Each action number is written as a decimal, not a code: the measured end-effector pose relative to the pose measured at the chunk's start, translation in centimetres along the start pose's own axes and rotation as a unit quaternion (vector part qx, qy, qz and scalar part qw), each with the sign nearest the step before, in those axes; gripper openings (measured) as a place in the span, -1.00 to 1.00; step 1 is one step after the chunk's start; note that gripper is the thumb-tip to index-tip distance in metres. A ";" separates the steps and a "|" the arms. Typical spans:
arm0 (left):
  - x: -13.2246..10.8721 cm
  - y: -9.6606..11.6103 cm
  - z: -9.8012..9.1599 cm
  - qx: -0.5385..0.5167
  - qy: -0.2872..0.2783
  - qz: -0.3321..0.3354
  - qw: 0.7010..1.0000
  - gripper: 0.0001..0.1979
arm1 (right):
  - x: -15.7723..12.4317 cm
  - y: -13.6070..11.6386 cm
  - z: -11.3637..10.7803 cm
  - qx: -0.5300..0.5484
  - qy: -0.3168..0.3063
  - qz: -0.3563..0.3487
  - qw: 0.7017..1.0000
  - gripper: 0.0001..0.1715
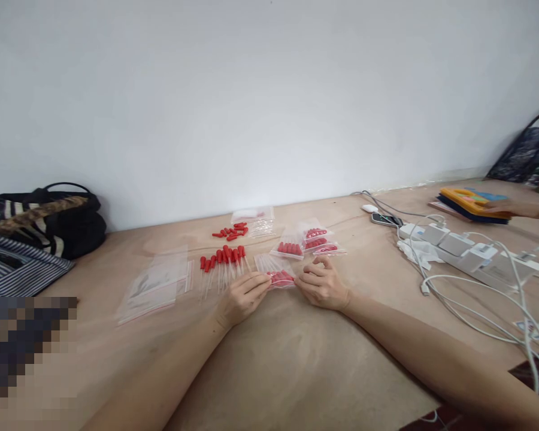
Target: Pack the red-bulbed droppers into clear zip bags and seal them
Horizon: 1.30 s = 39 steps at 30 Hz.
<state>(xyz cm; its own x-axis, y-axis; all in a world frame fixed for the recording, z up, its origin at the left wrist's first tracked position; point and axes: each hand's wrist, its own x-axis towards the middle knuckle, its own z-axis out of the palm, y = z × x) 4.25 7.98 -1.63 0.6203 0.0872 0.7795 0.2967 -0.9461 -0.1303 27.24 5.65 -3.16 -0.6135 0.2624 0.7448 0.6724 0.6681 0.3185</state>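
Bare table lay open on the near side of the hands; its far edge met the wall. Droppers sat just left of the bag, filled bags behind, cables well right. Left hand and right hand, fingers curled, pinched the bag's ends at table centre.

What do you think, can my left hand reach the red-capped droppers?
Probably yes. The droppers lie just beyond the left hand, nothing between them. That hand and the right hand both pinch a small bag, though, so it would need to let go first.
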 end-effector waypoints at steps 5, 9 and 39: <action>0.1 -0.1 0.1 -0.013 0.001 0.012 1.000 -0.85 | 0.3 -0.2 -0.2 -0.007 0.001 0.029 1.000 -0.88; 0.1 -0.1 0.2 -0.014 0.009 0.007 1.000 -0.85 | 0.8 -0.6 -0.2 0.009 0.022 0.046 0.999 -0.92; 1.0 0.2 1.6 -0.012 0.004 0.004 1.000 -0.85 | 0.7 -0.6 0.0 0.048 0.021 0.070 0.996 -0.84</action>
<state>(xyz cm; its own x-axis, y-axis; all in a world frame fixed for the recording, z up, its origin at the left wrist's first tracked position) 6.08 8.35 -1.90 0.6174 0.0766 0.7829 0.2741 -0.9538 -0.1229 26.44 5.48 -2.86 -0.4966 0.3298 0.8028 0.7070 0.6903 0.1538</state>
